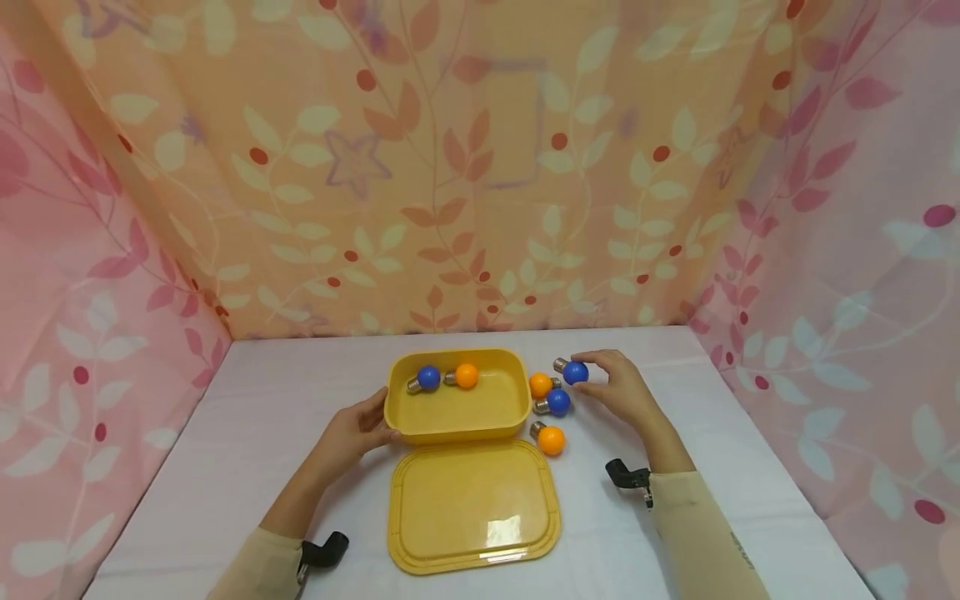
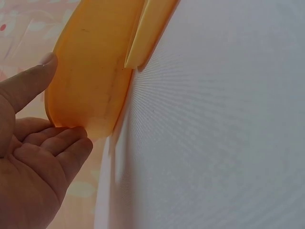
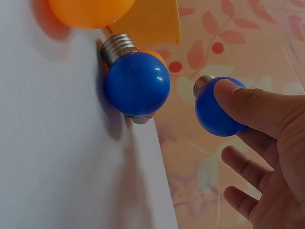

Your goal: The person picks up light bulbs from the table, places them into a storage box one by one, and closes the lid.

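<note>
A flat yellow lid (image 1: 465, 500) lies nearest on the desk (image 1: 262, 400). Beyond it, the left hand (image 1: 352, 437) grips the left end of a yellow box (image 1: 457, 410), thumb and fingers spread — a blue bulb (image 1: 430, 377) and an orange bulb (image 1: 467, 376) lie inside. Right of the box are three loose bulbs (image 1: 552, 441). The right hand (image 1: 622, 390) pinches another blue bulb (image 1: 576, 372) above the desk — its other fingers apart. Behind hangs a leaf-patterned curtain (image 1: 450, 183).

The blue bulbs (image 3: 138, 88) look smooth and glossy, with ridged metal bases (image 3: 119, 46); box (image 1: 457, 414) and lid (image 1: 442, 508), smooth plastic; tablecloth (image 2: 214, 119), matt cloth.
</note>
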The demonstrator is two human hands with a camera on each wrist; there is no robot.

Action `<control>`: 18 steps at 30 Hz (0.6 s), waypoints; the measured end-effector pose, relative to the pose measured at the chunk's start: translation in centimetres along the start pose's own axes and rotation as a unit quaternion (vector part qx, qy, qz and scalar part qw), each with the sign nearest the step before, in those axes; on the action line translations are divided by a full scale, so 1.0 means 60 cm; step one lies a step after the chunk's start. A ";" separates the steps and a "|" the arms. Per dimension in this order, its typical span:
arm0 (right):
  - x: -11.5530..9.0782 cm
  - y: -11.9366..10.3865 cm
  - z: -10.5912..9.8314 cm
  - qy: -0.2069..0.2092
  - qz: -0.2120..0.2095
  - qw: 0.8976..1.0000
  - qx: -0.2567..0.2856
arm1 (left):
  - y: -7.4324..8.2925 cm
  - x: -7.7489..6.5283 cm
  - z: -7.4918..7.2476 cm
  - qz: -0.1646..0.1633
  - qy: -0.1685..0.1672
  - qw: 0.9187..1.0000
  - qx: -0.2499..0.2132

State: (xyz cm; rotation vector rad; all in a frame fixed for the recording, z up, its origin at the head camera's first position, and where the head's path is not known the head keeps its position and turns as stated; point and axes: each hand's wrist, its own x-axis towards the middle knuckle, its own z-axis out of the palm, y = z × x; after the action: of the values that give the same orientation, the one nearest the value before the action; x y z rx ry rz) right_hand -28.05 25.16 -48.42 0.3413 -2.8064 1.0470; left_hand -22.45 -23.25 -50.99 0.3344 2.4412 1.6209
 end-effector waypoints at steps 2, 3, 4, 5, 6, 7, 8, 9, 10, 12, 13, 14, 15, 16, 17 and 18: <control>-0.001 -0.003 0.004 -0.002 0.001 1.000 0.007 | -0.002 -0.002 -0.001 -0.001 0.000 1.000 0.001; 0.000 -0.005 0.006 -0.002 0.000 1.000 0.011 | -0.003 -0.002 -0.001 -0.003 0.001 1.000 0.004; 0.001 -0.007 0.006 -0.001 -0.002 1.000 0.014 | -0.002 -0.003 -0.001 -0.006 0.002 1.000 0.008; 0.002 -0.010 0.006 0.000 -0.004 1.000 0.018 | -0.002 -0.002 -0.001 -0.007 0.002 1.000 0.011; 0.003 -0.013 0.006 0.000 -0.006 1.000 0.021 | -0.002 -0.002 0.000 -0.007 0.002 1.000 0.013; 0.004 -0.015 0.007 -0.001 -0.008 1.000 0.024 | -0.001 -0.002 0.000 -0.009 0.004 1.000 0.013; 0.005 -0.017 0.007 -0.001 -0.010 1.000 0.027 | -0.001 -0.001 0.000 -0.009 0.004 1.000 0.014; 0.005 -0.018 0.008 -0.001 -0.012 1.000 0.029 | 0.000 -0.001 0.000 -0.008 0.004 1.000 0.016; 0.005 -0.020 0.009 -0.001 -0.013 0.999 0.033 | 0.000 -0.001 0.000 -0.006 0.004 1.000 0.014; 0.004 -0.021 0.010 0.000 -0.015 0.999 0.035 | 0.000 -0.001 0.000 -0.002 0.003 1.000 0.016; 0.003 -0.021 0.011 0.000 -0.018 0.999 0.035 | -0.001 -0.001 0.000 -0.001 0.003 1.000 0.017; 0.003 -0.022 0.011 0.000 -0.020 0.999 0.036 | -0.003 -0.002 0.000 -0.001 0.003 1.000 0.020; 0.002 -0.022 0.012 0.001 -0.022 0.999 0.036 | -0.004 -0.002 0.000 -0.002 0.004 1.000 0.024; 0.001 -0.023 0.013 0.001 -0.024 0.999 0.035 | -0.005 -0.002 0.000 -0.002 0.004 1.000 0.025; 0.001 -0.024 0.013 0.001 -0.024 0.999 0.034 | -0.006 -0.002 -0.001 -0.001 0.003 1.000 0.029; 0.000 -0.024 0.013 0.003 -0.024 0.999 0.035 | -0.006 -0.002 -0.001 0.000 0.003 1.000 0.027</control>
State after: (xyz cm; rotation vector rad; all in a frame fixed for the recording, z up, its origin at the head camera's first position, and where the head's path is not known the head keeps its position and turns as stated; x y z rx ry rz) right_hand -27.72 23.57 -48.07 0.4102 -2.7469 1.1346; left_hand -22.39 -23.47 -51.30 0.3370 2.4928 1.5610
